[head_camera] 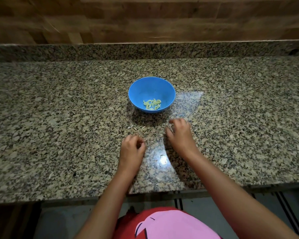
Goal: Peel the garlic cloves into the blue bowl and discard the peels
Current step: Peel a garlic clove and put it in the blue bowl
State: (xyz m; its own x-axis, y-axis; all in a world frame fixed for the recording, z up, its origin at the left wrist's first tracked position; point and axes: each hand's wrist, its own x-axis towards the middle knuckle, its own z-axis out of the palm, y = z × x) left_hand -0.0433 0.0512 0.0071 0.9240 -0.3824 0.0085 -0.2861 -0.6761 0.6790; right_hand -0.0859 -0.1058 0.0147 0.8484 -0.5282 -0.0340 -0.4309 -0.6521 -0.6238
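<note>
Granite counter (59,118): speckled stone work surface. It carries the bowl, the loose skins and both hands.
Blue bowl (138,94): upright near the middle of the counter, beyond both hands and clear of them.
Garlic cloves (152,104): a small heap of pale, bare cloves lies at the bottom of the bowl. No unpeeled clove is visible on the counter.
Peels (136,131): thin, dry scraps lie scattered on the stone between the bowl and the hands. A few stray slivers lie nearer the front edge.
Left hand (132,146): fingers curled inward, just beside the scrap cluster. A pale sliver projects from the fingertips, so the hand appears to pinch a peel; blur prevents confirmation.
Right hand (179,133): palm down with bent fingers, tips on or near the stone. Whether it holds anything cannot be determined.
Completed: the peeling step is judged finished, because the cloves are in the bowl.
In progress: the hands are judged to be gathering the skins.
Remaining: collect every scrap, including the strays near the front edge, and discard them. No waste container is in view.
</note>
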